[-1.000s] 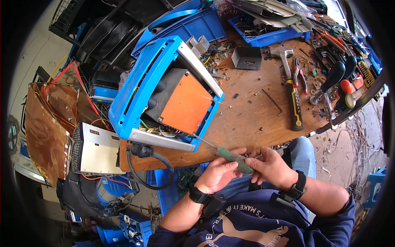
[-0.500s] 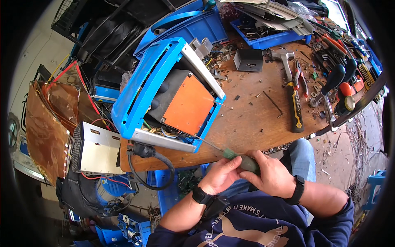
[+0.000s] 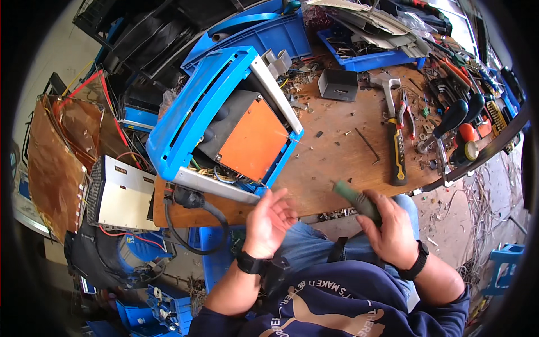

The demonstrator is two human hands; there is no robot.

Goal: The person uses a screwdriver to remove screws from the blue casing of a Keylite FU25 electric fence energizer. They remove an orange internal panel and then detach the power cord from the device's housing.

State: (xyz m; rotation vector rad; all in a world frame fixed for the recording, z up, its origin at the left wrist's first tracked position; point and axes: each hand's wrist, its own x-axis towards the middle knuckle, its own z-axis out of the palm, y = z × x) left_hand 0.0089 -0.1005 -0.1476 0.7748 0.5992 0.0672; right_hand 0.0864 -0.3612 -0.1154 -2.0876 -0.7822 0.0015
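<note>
My right hand (image 3: 394, 231) is wrapped round the green handle of a screwdriver (image 3: 359, 201), held over the front edge of the bench. The handle slants up and left; its shaft is hard to make out. My left hand (image 3: 268, 222) is open, palm up and fingers spread, beside the lower corner of a machine. That machine has a blue plastic frame (image 3: 188, 112) with silver side bars (image 3: 219, 185), and inside sits a dark box with an orange plate (image 3: 255, 140), wires showing below it. I cannot tell whether my left fingers touch the frame.
A claw hammer (image 3: 396, 135), red pliers (image 3: 406, 115), a hex key (image 3: 368, 146) and a black metal bracket (image 3: 338, 85) lie on the wooden bench (image 3: 331, 160). More tools crowd its right side. Blue crates (image 3: 264, 40) stand behind; a thick black cable (image 3: 224, 224) loops off the left front.
My hands have parted: the left has let go of the screwdriver and moved left and opened. The right has carried the screwdriver rightward, away from the machine. The whole view has shifted slightly.
</note>
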